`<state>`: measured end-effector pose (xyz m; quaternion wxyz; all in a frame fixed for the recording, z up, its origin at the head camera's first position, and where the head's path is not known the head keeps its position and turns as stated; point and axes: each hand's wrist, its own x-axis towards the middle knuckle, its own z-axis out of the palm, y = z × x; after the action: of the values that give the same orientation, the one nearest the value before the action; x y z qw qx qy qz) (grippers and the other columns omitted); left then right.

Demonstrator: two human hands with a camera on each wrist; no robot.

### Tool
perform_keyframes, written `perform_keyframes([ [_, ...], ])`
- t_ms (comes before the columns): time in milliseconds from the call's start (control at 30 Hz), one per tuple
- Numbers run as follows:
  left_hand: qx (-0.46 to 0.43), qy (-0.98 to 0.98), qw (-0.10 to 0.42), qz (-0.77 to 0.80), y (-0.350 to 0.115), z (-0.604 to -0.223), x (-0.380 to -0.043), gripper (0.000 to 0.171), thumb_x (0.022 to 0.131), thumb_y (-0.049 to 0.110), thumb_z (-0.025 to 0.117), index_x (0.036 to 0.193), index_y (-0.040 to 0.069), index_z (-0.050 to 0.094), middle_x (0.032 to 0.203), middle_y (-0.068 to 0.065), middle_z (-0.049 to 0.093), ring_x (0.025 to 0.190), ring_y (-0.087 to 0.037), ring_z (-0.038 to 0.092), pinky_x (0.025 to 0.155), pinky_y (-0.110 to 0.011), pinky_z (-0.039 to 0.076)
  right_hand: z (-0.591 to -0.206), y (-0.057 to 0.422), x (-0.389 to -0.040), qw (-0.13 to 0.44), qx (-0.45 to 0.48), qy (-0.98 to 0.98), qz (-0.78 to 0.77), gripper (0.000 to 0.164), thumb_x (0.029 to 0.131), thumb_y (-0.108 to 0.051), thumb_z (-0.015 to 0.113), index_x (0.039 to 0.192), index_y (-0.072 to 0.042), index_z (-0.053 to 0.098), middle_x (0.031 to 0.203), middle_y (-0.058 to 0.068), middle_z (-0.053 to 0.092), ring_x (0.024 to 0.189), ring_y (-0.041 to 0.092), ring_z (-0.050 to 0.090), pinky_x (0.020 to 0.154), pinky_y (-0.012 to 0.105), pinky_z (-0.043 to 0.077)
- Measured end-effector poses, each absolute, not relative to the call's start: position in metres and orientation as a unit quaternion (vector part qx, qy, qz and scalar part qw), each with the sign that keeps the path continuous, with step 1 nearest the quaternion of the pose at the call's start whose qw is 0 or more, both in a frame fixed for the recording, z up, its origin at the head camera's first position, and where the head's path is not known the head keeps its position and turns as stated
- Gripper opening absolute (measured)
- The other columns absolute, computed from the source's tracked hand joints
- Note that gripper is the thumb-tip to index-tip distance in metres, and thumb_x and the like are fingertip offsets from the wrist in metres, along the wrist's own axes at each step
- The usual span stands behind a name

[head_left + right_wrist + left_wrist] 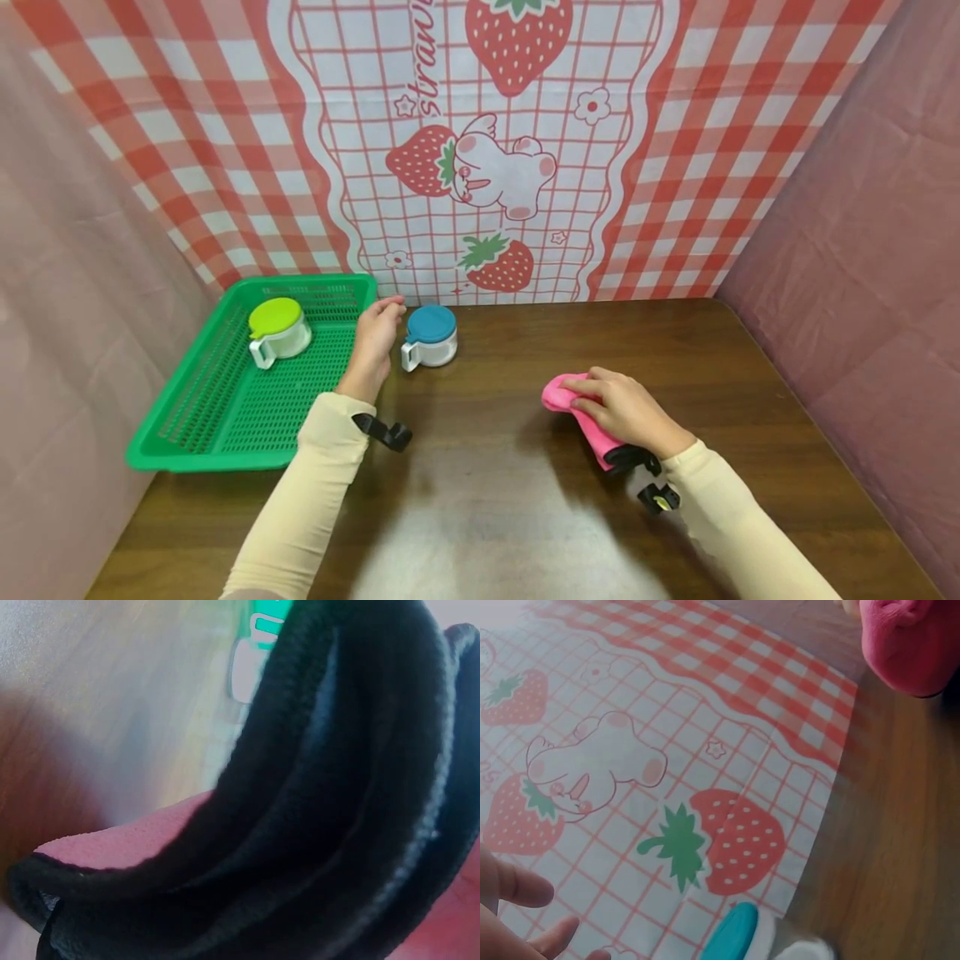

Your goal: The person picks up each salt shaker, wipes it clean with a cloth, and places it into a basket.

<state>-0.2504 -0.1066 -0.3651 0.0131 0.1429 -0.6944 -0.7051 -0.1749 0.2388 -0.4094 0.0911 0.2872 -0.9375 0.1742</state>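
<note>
My right hand [628, 410] grips a folded pink cloth [596, 435] with black edging, held over the right half of the table. Its dark folds [322, 817] fill most of the right wrist view. On the other side, my left hand [373, 340] hovers between the green basket and a clear jar with a blue lid [432, 324] and a white handle. Nothing is in that hand; its fingers [525, 888] are spread loosely in the left wrist view, with the jar's blue lid at the bottom edge.
A green plastic basket [217, 462] stands at the left, holding a similar jar with a lime-green lid [275, 317]. Behind the brown wooden table [480, 508] hangs a red checked strawberry cloth [682, 167]. Pink curtains [847, 250] flank both sides.
</note>
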Motion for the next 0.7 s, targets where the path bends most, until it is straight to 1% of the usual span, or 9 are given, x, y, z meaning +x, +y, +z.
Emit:
perform_keyframes([
  [233,0.16,-0.678,0.039,-0.717,-0.099,-0.375,-0.249,0.041,0.094,0.009,0.044,0.133,-0.001,0.052,0.144,-0.016,0.046,0.131,-0.026,0.04,0.114,-0.04,0.031,-0.41,0.24,-0.177,0.088,0.286,-0.939,0.172,0.032,0.086,-0.017,0.071,0.117,-0.011,0.071,0.085,0.0,0.059,0.069,0.009,0.047,0.065,0.028,0.04],
  [367,0.168,-0.666,0.048,-0.725,-0.095,-0.382,-0.247,0.041,0.093,0.007,0.043,0.132,-0.002,0.052,0.14,-0.019,0.047,0.124,-0.026,0.042,0.11,-0.039,0.033,-0.41,0.24,-0.177,0.091,0.287,-0.938,0.173,0.032,0.086,-0.017,0.071,0.117,-0.011,0.071,0.084,0.0,0.058,0.068,0.009,0.047,0.064,0.028,0.04],
  [533,0.176,-0.645,0.058,-0.741,-0.09,-0.392,-0.245,0.042,0.092,0.006,0.043,0.132,-0.004,0.05,0.136,-0.023,0.048,0.118,-0.025,0.044,0.108,-0.037,0.033,-0.412,0.24,-0.177,0.088,0.285,-0.938,0.179,0.033,0.086,-0.017,0.071,0.118,-0.012,0.07,0.086,0.0,0.06,0.071,0.01,0.051,0.066,0.029,0.042],
  [600,0.186,-0.636,0.062,-0.746,-0.089,-0.397,-0.244,0.042,0.092,0.005,0.044,0.132,-0.005,0.05,0.137,-0.022,0.048,0.12,-0.025,0.044,0.108,-0.036,0.033,-0.414,0.24,-0.176,0.082,0.283,-0.938,0.181,0.034,0.086,-0.018,0.072,0.119,-0.012,0.07,0.087,0.0,0.06,0.072,0.01,0.052,0.067,0.028,0.042],
  [700,0.198,-0.628,0.071,-0.749,-0.088,-0.405,-0.243,0.042,0.091,0.005,0.044,0.132,-0.005,0.051,0.139,-0.02,0.048,0.123,-0.024,0.043,0.109,-0.035,0.032,-0.415,0.24,-0.176,0.078,0.284,-0.938,0.182,0.035,0.085,-0.017,0.072,0.119,-0.012,0.07,0.086,0.0,0.06,0.071,0.009,0.05,0.066,0.027,0.04],
])
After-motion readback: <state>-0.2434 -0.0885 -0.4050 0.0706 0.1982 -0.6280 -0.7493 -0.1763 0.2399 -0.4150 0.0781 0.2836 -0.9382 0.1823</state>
